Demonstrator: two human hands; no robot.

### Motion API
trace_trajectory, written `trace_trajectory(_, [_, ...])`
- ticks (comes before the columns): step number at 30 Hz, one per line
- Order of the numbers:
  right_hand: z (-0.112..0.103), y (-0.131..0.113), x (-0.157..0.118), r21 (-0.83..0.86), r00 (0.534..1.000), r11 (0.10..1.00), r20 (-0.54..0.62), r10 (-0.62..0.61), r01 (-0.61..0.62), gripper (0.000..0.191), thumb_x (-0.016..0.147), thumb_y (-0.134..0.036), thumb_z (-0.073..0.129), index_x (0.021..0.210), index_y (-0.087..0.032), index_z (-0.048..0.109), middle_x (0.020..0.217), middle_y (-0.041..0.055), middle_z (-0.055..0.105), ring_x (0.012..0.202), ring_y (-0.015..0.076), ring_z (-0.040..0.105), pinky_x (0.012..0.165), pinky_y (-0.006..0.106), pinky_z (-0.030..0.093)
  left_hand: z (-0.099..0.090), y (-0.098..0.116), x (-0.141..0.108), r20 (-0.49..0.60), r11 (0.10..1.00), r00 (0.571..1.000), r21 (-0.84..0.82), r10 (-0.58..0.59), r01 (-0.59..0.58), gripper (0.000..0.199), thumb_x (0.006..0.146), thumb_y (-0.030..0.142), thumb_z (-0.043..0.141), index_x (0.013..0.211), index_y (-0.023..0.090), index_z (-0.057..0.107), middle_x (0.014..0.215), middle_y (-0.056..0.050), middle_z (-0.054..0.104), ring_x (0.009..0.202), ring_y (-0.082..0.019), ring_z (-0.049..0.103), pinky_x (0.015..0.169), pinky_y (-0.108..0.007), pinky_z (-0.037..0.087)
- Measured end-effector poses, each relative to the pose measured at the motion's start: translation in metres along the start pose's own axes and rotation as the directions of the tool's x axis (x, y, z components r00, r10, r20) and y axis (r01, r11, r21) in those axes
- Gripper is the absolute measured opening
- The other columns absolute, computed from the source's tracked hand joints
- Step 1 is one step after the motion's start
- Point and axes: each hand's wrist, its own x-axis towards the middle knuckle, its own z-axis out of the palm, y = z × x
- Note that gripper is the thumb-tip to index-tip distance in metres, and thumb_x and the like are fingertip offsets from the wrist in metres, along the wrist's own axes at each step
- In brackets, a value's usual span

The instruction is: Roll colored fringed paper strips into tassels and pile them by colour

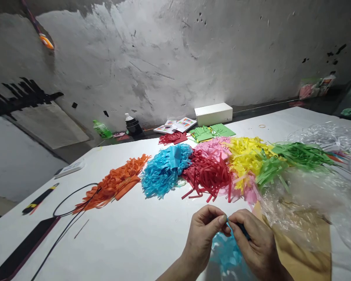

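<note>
My left hand (203, 236) pinches the thin top of a blue tissue paper tassel between thumb and fingertips. Close beside it, my right hand (256, 244) grips the same twisted tip. A dark slim object (244, 231) also shows within the right fingers; its kind I cannot make out. Below and between the hands hang the blue tassel strips (226, 251), partly hidden by them. Beyond the hands lie fringed paper bundles: a blue pile (163, 171), a red pile (207, 171) and a yellow pile (247, 156).
Orange fringe (117, 183), a cutter knife (41, 199), a black cable (61, 232) and a dark phone-like slab (26, 249) lie left. Green fringe (304, 154), clear plastic wrapping (298, 207) and brown paper (307, 249) are right. A white box (213, 114) stands by the wall.
</note>
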Motion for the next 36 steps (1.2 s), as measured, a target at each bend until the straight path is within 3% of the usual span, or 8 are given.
trace_trajectory(8, [0.004, -0.002, -0.002, 0.122, 0.987, 0.980, -0.002, 0.160, -0.159, 0.015, 0.098, -0.016, 0.051, 0.088, -0.022, 0.060, 0.074, -0.0018, 0.062, 0.067, 0.0120, 0.062, 0.062, 0.020, 0.049, 0.000, -0.001, 0.003, 0.000, 0.999, 1.000, 0.050, 0.018, -0.018, 0.024, 0.076, 0.032, 0.082, 0.078, 0.011, 0.070, 0.061, -0.004, 0.068, 0.056, -0.013, 0.062, 0.059, -0.024, 0.049])
trace_trajectory(11, [0.004, -0.001, 0.000, 0.089, 0.987, 0.984, -0.036, 0.156, -0.152, 0.008, 0.097, -0.017, 0.055, 0.093, -0.022, 0.061, 0.079, -0.0014, 0.063, 0.071, 0.0126, 0.063, 0.066, 0.020, 0.049, 0.004, 0.003, 0.003, -0.063, 1.000, 0.998, 0.009, 0.012, -0.011, 0.025, 0.073, 0.033, 0.084, 0.076, 0.012, 0.070, 0.060, -0.001, 0.065, 0.055, -0.011, 0.060, 0.058, -0.022, 0.048])
trace_trajectory(14, [0.004, -0.001, 0.001, 0.060, 0.991, 0.991, -0.058, 0.121, -0.117, 0.012, 0.097, -0.017, 0.055, 0.088, -0.022, 0.061, 0.078, -0.0015, 0.062, 0.071, 0.0123, 0.062, 0.068, 0.020, 0.048, 0.006, 0.005, 0.002, -0.092, 1.000, 0.995, -0.008, 0.025, -0.025, 0.025, 0.071, 0.031, 0.085, 0.076, 0.012, 0.070, 0.059, 0.001, 0.062, 0.055, -0.010, 0.059, 0.059, -0.021, 0.047])
trace_trajectory(17, [0.004, -0.001, 0.001, 0.096, 0.980, 0.978, -0.060, 0.190, -0.183, 0.017, 0.098, -0.022, 0.053, 0.083, -0.021, 0.060, 0.073, -0.0022, 0.059, 0.065, 0.0114, 0.059, 0.062, 0.018, 0.046, 0.005, 0.002, 0.001, -0.077, 0.999, 0.996, -0.021, 0.035, -0.037, 0.024, 0.069, 0.029, 0.087, 0.077, 0.013, 0.071, 0.065, 0.001, 0.064, 0.056, -0.010, 0.061, 0.060, -0.022, 0.048])
trace_trajectory(21, [0.005, -0.001, -0.002, 0.210, 0.940, 0.920, -0.016, 0.341, -0.331, 0.024, 0.099, -0.032, 0.054, 0.079, -0.020, 0.059, 0.067, -0.0021, 0.057, 0.058, 0.0116, 0.055, 0.054, 0.019, 0.044, 0.003, -0.003, 0.000, -0.028, 0.997, 0.997, -0.019, 0.068, -0.068, 0.023, 0.068, 0.025, 0.088, 0.080, 0.014, 0.072, 0.070, 0.000, 0.067, 0.058, -0.010, 0.062, 0.061, -0.022, 0.049])
trace_trajectory(26, [0.010, 0.002, -0.007, 0.431, 0.886, 0.781, 0.119, 0.448, -0.453, 0.030, 0.099, -0.041, 0.054, 0.081, -0.018, 0.058, 0.071, 0.0006, 0.057, 0.064, 0.0142, 0.056, 0.058, 0.022, 0.047, 0.003, -0.004, -0.001, 0.009, 0.995, 0.995, -0.024, 0.101, -0.101, 0.023, 0.070, 0.027, 0.087, 0.077, 0.013, 0.070, 0.066, 0.000, 0.065, 0.058, -0.011, 0.060, 0.058, -0.021, 0.047])
trace_trajectory(36, [0.019, 0.005, -0.020, 0.570, 0.872, 0.688, 0.112, 0.476, -0.449, 0.025, 0.098, -0.042, 0.056, 0.089, -0.019, 0.058, 0.074, -0.0005, 0.053, 0.066, 0.0133, 0.053, 0.059, 0.021, 0.046, 0.002, -0.006, -0.003, 0.046, 0.989, 0.988, 0.014, 0.147, -0.148, 0.021, 0.067, 0.027, 0.089, 0.071, 0.014, 0.072, 0.073, 0.000, 0.057, 0.062, -0.010, 0.056, 0.057, -0.020, 0.045])
